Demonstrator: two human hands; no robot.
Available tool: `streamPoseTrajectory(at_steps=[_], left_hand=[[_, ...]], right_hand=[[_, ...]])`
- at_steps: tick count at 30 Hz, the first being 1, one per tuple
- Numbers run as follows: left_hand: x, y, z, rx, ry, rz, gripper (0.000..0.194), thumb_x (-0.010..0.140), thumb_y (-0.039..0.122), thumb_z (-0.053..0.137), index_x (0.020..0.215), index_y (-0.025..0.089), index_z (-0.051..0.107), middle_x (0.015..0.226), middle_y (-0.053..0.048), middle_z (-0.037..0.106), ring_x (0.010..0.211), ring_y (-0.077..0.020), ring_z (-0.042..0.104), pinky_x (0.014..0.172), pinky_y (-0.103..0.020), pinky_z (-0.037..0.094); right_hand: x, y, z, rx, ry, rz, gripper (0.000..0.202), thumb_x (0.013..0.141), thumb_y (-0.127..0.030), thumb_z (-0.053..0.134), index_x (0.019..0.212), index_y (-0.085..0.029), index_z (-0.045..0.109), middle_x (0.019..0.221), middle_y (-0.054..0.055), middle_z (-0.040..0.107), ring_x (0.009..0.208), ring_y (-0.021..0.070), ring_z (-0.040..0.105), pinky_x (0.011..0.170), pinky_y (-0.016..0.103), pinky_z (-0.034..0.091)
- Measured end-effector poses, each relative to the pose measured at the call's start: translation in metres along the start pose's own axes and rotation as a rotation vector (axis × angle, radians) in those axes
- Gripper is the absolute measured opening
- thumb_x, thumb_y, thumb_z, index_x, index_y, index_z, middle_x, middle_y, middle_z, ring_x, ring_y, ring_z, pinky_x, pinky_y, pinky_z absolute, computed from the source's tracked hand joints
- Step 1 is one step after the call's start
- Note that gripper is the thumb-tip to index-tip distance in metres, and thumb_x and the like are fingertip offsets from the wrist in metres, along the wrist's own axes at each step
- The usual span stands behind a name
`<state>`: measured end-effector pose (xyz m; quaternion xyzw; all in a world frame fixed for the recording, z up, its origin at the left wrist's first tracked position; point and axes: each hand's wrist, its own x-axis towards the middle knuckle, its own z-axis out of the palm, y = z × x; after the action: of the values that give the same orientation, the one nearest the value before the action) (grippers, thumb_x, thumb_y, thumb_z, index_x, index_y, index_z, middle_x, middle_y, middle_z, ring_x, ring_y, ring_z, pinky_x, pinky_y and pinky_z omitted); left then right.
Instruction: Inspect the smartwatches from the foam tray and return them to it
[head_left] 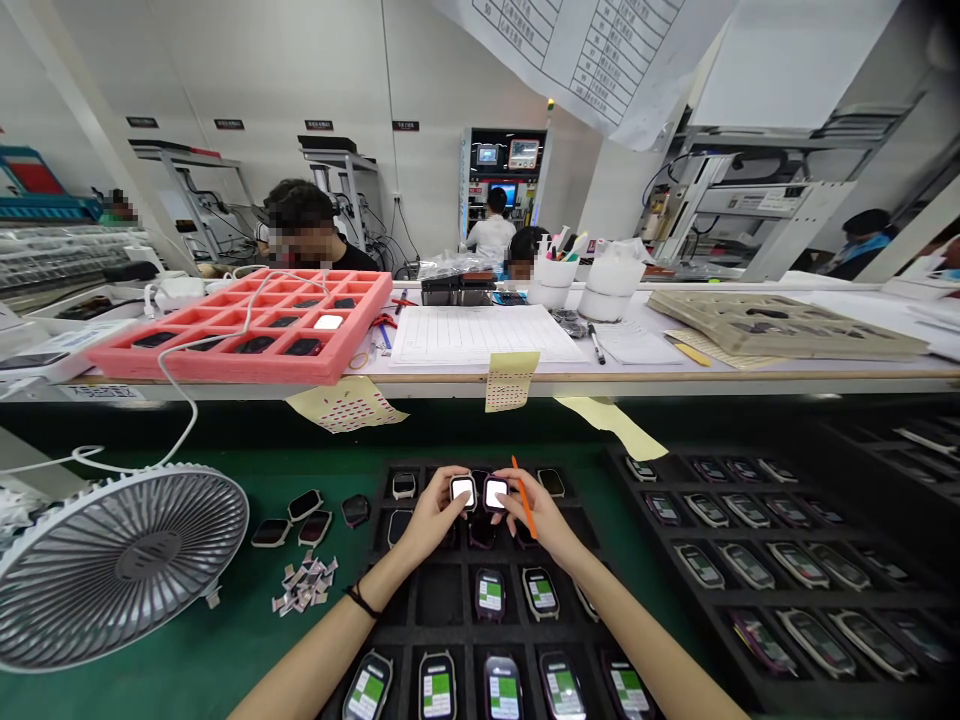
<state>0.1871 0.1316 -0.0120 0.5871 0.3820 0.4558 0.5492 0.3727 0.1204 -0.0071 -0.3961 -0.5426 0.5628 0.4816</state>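
View: head cam, the only one.
L hand [435,505]: fingers closed round the edges of L watch [462,490], thumb over the lit white screen; bare wrist end wears a dark band [362,598].
R hand [534,505]: fingers gripping R watch [496,493], also lit white; orange pen [523,495] slants by same hand, appar. tucked betw. fingers, prob. to keep it handy; exact hold unclear.
Pair: side by side over far part of center tray [465,640], screens up, presumably so both can be viewed tog.
Center tray: black, slotted; watches w/ green-and-white screens in near rows, slots likely there to stop rubbing.
R tray [694,540]: black, rows of watches, right of center tray.
Loose watches [315,527]: small group on green table [255,650], left of center tray.
Small parts [304,583]: heaped near loose watches, prob. for easy reach.
Fan [150,555]: far left, tilted.
Pink tray [337,365]: on far shelf, left, compartments holding dark pcs.
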Motion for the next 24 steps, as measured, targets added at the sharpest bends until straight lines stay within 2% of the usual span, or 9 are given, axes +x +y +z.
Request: streamPoseTrajectory(at_steps=[3, 7, 11, 18, 22, 24], left_hand=[[-0.001, 0.005, 0.000, 0.006, -0.012, -0.022, 0.035, 0.080, 0.047, 0.058, 0.099, 0.018, 0.054, 0.076, -0.001, 0.055, 0.064, -0.0130, 0.053, 0.051, -0.022, 0.045], [-0.001, 0.006, 0.001, 0.012, -0.019, -0.060, 0.037, 0.081, 0.053, 0.054, 0.092, 0.018, 0.057, 0.065, 0.001, 0.055, 0.056, -0.0126, 0.052, 0.044, -0.021, 0.042], [-0.001, 0.005, 0.001, 0.012, -0.022, -0.055, 0.039, 0.081, 0.055, 0.053, 0.091, 0.018, 0.057, 0.064, 0.001, 0.056, 0.053, -0.0123, 0.052, 0.044, -0.021, 0.042], [-0.001, 0.006, 0.000, 0.032, -0.037, -0.029, 0.033, 0.083, 0.045, 0.054, 0.104, 0.019, 0.054, 0.078, -0.001, 0.056, 0.058, -0.0112, 0.052, 0.048, -0.021, 0.040], [-0.001, 0.004, 0.001, 0.007, -0.064, -0.014, 0.038, 0.079, 0.041, 0.060, 0.109, 0.021, 0.048, 0.096, -0.005, 0.057, 0.073, -0.0144, 0.056, 0.057, -0.023, 0.045], [-0.001, 0.002, 0.002, -0.004, -0.062, -0.003, 0.041, 0.078, 0.037, 0.063, 0.111, 0.021, 0.046, 0.102, -0.006, 0.056, 0.083, -0.0166, 0.057, 0.066, -0.026, 0.047]], right_hand=[[-0.001, -0.003, 0.000, -0.006, 0.027, 0.006, 0.029, 0.077, -0.044, 0.064, 0.094, -0.022, 0.054, 0.074, -0.001, 0.055, 0.047, 0.0130, 0.061, 0.036, 0.021, 0.040], [-0.003, -0.007, 0.000, -0.035, 0.064, 0.011, 0.026, 0.080, -0.045, 0.061, 0.088, -0.021, 0.056, 0.059, -0.005, 0.051, 0.042, 0.0119, 0.056, 0.036, 0.022, 0.038], [-0.005, -0.012, 0.001, -0.032, 0.072, 0.013, 0.025, 0.081, -0.046, 0.060, 0.086, -0.021, 0.056, 0.058, -0.004, 0.051, 0.041, 0.0114, 0.054, 0.036, 0.022, 0.037], [-0.006, -0.013, 0.002, -0.041, 0.071, 0.015, 0.025, 0.080, -0.045, 0.062, 0.086, -0.021, 0.056, 0.068, -0.003, 0.053, 0.040, 0.0093, 0.054, 0.036, 0.022, 0.037], [-0.003, -0.007, 0.001, -0.049, 0.057, 0.008, 0.025, 0.080, -0.043, 0.063, 0.089, -0.022, 0.054, 0.067, -0.003, 0.053, 0.042, 0.0106, 0.056, 0.036, 0.022, 0.039], [-0.002, -0.003, 0.000, -0.045, 0.037, -0.012, 0.029, 0.078, -0.043, 0.064, 0.094, -0.022, 0.053, 0.073, -0.001, 0.056, 0.047, 0.0117, 0.059, 0.036, 0.021, 0.040]])
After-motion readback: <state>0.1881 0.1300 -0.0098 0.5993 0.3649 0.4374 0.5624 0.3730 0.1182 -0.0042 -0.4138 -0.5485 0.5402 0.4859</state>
